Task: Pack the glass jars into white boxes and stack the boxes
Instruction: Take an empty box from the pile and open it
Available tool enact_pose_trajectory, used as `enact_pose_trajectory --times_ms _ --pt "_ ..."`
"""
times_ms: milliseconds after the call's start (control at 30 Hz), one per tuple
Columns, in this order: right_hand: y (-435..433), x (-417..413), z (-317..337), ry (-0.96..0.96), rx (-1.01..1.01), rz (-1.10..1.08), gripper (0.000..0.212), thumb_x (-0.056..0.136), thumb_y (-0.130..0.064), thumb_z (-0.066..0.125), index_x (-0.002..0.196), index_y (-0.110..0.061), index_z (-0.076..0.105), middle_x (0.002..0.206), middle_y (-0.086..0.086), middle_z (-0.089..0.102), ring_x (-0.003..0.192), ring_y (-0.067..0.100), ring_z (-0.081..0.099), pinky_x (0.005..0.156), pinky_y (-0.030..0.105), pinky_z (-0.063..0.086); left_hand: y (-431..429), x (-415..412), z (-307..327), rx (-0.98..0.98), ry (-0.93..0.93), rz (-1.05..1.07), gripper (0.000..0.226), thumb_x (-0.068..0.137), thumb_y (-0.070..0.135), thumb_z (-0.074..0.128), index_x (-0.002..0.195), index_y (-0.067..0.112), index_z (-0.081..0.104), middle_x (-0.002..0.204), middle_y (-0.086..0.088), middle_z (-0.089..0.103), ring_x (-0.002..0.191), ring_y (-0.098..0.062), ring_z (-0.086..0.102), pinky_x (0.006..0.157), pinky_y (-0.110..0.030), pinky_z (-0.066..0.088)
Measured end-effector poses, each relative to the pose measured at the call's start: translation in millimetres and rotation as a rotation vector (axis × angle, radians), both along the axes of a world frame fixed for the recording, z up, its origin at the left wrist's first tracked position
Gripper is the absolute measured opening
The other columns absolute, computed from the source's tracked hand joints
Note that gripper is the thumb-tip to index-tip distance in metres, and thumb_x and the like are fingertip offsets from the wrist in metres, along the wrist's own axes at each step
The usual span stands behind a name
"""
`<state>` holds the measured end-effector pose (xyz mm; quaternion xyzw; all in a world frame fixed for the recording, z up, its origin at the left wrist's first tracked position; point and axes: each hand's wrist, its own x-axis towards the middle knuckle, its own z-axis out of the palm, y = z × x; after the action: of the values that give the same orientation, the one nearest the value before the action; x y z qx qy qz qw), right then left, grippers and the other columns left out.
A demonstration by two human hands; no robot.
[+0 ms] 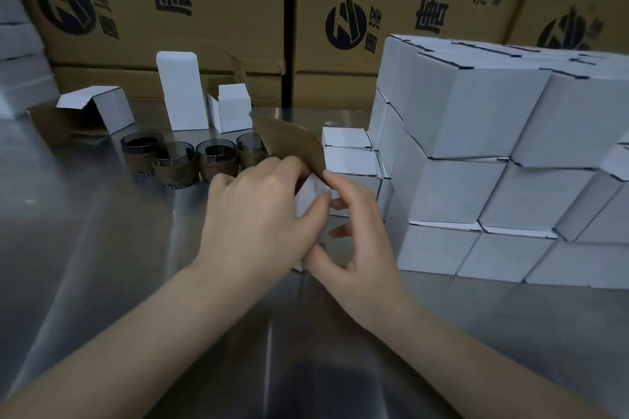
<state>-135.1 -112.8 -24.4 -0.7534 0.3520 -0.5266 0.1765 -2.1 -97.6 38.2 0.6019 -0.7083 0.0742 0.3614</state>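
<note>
A small white box with its brown-lined flap raised sits between my hands at the middle of the steel table. My left hand grips the box from the left, fingers curled over its top. My right hand pinches the box's right edge below the flap. Whatever is inside the box is hidden. Several glass jars wrapped in brown sleeves stand in a row behind my left hand. A stack of closed white boxes rises at the right.
Open white boxes and a tall folded one stand behind the jars; another open box lies on its side at the left. Large printed cardboard cartons wall off the back. More white boxes pile at the far left.
</note>
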Motion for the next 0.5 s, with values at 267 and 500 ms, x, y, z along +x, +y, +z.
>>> enact_pose_trajectory --times_ms 267,500 --pt "-5.0 -3.0 3.9 0.037 0.12 -0.035 0.053 0.084 -0.048 0.05 0.136 -0.049 0.043 0.117 -0.011 0.04 0.113 0.007 0.047 0.086 0.027 0.052 -0.7 2.3 -12.2 -0.126 0.234 -0.125 0.021 0.089 0.016 0.048 0.091 0.011 0.068 0.087 0.0 0.056 0.082 -0.02 0.055 0.068 -0.041 0.047" --pt "-6.1 -4.1 7.1 0.172 0.163 -0.068 0.05 0.083 -0.053 0.035 0.131 -0.046 0.047 0.114 -0.015 0.03 0.106 0.006 0.043 0.084 0.019 0.043 -12.6 15.3 -23.0 -0.073 0.366 -0.077 0.016 0.088 0.004 0.063 0.097 0.015 0.071 0.103 0.002 0.05 0.096 -0.009 0.048 0.084 -0.017 0.044"
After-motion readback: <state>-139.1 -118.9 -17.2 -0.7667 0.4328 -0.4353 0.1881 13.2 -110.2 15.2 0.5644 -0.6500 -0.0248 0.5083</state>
